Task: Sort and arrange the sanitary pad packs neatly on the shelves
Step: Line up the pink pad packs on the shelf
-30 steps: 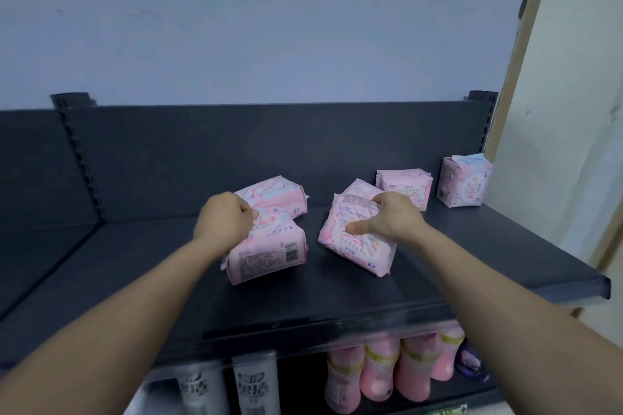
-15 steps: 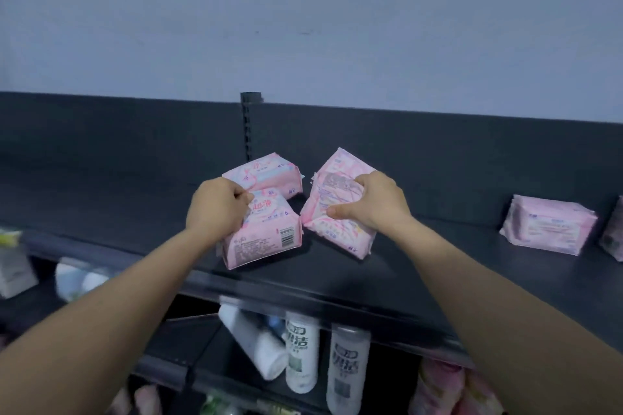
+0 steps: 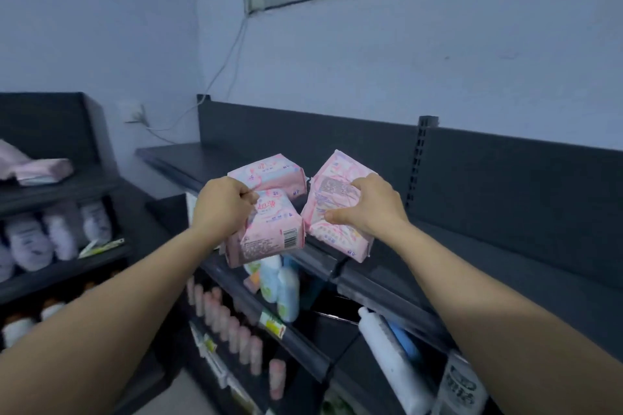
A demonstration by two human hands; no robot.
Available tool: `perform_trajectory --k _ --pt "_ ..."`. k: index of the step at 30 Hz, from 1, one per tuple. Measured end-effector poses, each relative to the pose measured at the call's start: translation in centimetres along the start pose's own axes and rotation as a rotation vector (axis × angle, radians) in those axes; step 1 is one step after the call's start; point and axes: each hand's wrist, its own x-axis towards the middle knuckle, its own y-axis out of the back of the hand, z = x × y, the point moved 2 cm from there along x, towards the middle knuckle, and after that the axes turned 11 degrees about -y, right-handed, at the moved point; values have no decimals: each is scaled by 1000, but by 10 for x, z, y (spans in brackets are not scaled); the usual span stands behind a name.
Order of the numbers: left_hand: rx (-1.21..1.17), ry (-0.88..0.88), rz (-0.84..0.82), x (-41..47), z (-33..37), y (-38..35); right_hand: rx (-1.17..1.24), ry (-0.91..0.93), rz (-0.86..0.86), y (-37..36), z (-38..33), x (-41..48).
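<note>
My left hand [image 3: 224, 204] grips two pink sanitary pad packs, a near one with a barcode [image 3: 269, 229] and one behind it [image 3: 273, 173]. My right hand [image 3: 369, 209] grips another pink pack or pair of packs [image 3: 332, 189], fingers curled over the top and thumb on the near face. Both loads are lifted above the front edge of the dark top shelf [image 3: 472, 263]. How many packs the right hand holds is unclear.
A second dark shelf unit [image 3: 60, 185] stands at the left with pink packs [image 3: 40, 168] on top and bottles below. Lower shelves under my hands carry bottles [image 3: 283, 283] and tubes. A slotted upright [image 3: 418, 158] divides the back panel. A window sits above.
The view has swung left along the shelf. Both hands have lifted the packs off the shelf surface and carried them leftward; the packs left at the right end are out of view.
</note>
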Motion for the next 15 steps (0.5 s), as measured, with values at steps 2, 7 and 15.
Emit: perform_trajectory --k 2,7,15 --pt "34 30 10 0 -33 19 8 44 -21 -22 -34 6" --pt "97 128 41 4 -117 63 20 153 -57 -75 -120 20" --pt "215 199 74 0 -243 126 44 287 -137 -166 -243 32"
